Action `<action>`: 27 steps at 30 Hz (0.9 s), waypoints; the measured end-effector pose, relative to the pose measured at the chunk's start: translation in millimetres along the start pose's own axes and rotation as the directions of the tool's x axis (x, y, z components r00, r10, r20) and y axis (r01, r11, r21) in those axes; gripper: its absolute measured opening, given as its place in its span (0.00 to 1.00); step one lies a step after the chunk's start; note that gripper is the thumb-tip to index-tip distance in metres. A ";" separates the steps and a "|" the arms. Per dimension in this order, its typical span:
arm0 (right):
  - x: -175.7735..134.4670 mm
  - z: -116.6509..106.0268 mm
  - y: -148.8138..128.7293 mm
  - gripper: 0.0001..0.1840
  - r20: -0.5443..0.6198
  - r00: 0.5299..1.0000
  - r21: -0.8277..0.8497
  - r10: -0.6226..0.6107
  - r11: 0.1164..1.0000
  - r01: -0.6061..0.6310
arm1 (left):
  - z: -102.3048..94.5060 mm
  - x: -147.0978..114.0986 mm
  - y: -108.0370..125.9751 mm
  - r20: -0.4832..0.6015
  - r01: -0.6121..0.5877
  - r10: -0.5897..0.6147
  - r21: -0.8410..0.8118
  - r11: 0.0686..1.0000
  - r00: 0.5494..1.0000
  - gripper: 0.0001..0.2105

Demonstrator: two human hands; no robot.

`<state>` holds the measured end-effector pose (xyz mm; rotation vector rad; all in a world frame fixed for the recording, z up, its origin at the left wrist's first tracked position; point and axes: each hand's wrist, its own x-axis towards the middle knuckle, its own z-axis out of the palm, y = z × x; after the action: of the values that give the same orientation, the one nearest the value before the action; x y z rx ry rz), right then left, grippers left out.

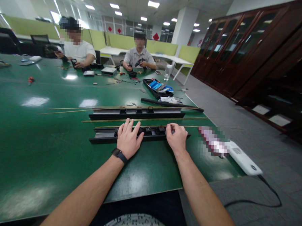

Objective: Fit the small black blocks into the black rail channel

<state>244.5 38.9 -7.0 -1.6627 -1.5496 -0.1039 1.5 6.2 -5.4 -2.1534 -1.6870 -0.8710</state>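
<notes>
On the near side of the table lies a long black channel-shaped rail (102,140) with a grey inner strip and several black blocks in it. My left hand (128,137) rests on its left half, fingers spread. My right hand (177,136) is closed near the rail's right end, thumb and forefinger pinched together. A thin brass-coloured rod (192,126) runs along the rail's far edge and comes out to the right of this hand, which seems to pinch it; the fingertips partly hide the contact. A similar black rail (135,116) lies just beyond, with more thin rods around it.
At right are a blurred reddish phone-like object (212,140) and a white power bank (244,159) with a black cable. Farther back lie a black bar (151,101), white gloves (170,100), a black tray (149,83) and a glass (167,72). Two people sit across the green table (50,148).
</notes>
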 end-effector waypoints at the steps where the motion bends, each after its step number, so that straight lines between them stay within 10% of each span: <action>1: 0.5 -0.3 0.4 0.18 -0.004 1.000 -0.005 0.018 1.000 -0.018 | -0.1 -0.1 0.0 0.002 0.001 -0.001 -0.003 1.000 1.000 0.24; 27: 2.7 -1.7 3.8 0.19 0.001 0.999 -0.022 0.050 0.998 -0.050 | -2.5 -0.4 1.2 0.024 0.016 -0.015 -0.031 0.999 1.000 0.24</action>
<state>249.2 40.4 -6.4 -1.7181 -1.5118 -0.0930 1.8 4.1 -3.5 -2.1820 -1.7147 -0.8851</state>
